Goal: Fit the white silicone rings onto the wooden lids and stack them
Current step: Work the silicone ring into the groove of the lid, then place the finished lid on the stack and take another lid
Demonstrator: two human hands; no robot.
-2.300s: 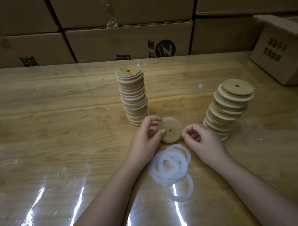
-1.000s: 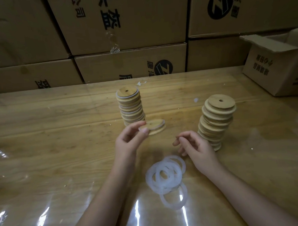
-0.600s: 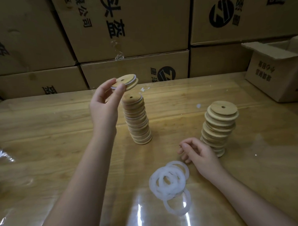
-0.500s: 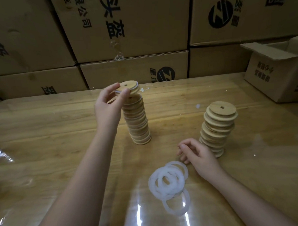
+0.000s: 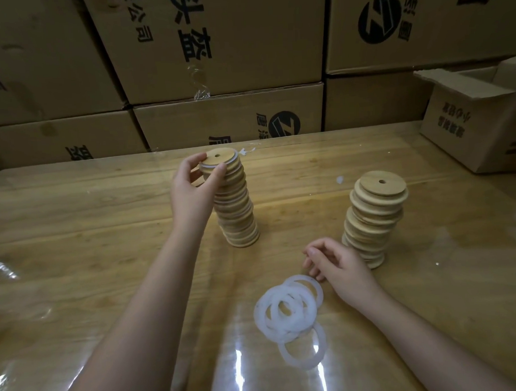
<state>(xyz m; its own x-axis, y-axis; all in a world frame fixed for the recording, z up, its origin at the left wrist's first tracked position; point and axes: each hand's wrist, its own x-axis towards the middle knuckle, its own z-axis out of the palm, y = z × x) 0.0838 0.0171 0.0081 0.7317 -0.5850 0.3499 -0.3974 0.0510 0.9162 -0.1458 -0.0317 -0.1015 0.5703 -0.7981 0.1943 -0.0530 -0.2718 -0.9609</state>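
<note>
My left hand pinches a ringed wooden lid that rests on top of the tall stack of ringed lids at the table's middle. To the right stands a leaning stack of bare wooden lids. Several white silicone rings lie in a loose pile near the front, one ring apart below them. My right hand hovers between the pile and the bare stack, fingers loosely curled, holding nothing.
Cardboard boxes are stacked in a wall behind the table. A smaller opened box sits on the table's far right corner. The wooden table is covered with a glossy clear sheet.
My left hand lifted the ringed lid from in front of me and set it down onto the top of the tall stack. My right hand stayed by the rings.
</note>
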